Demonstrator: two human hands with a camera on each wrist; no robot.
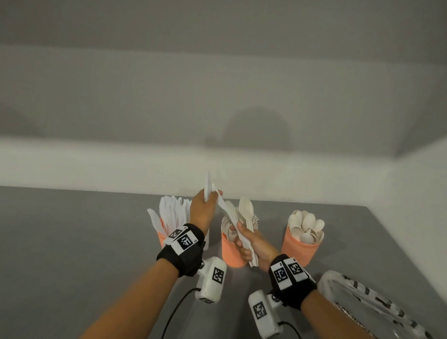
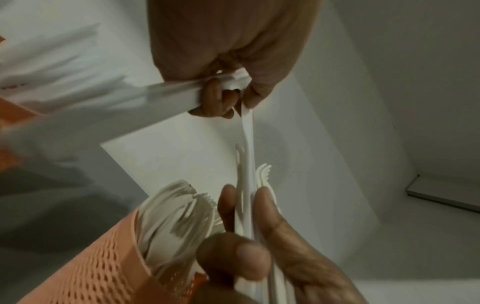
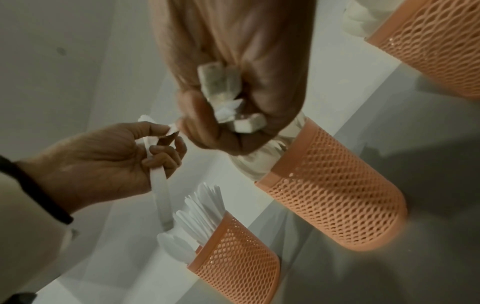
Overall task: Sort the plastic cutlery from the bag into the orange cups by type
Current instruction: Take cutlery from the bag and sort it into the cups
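The left hand (image 1: 202,211) holds one white knife (image 1: 206,185) and pinches another (image 1: 225,207), while the right hand (image 1: 250,243) grips a bunch of cutlery (image 1: 247,215) above the middle cup (image 1: 231,250).

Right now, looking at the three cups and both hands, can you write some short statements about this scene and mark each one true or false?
1. Three orange cups stand on the grey table. True.
2. The right cup holds knives. False: it holds spoons; the knives stand in the left cup.
3. The right hand grips a bundle of mixed cutlery. True.
4. The left hand is open and holds nothing. False: it holds a knife upright and pinches the tip of another piece in the bundle.
5. The bag lies left of the cups. False: it lies at the near right.
6. The middle cup holds forks. True.
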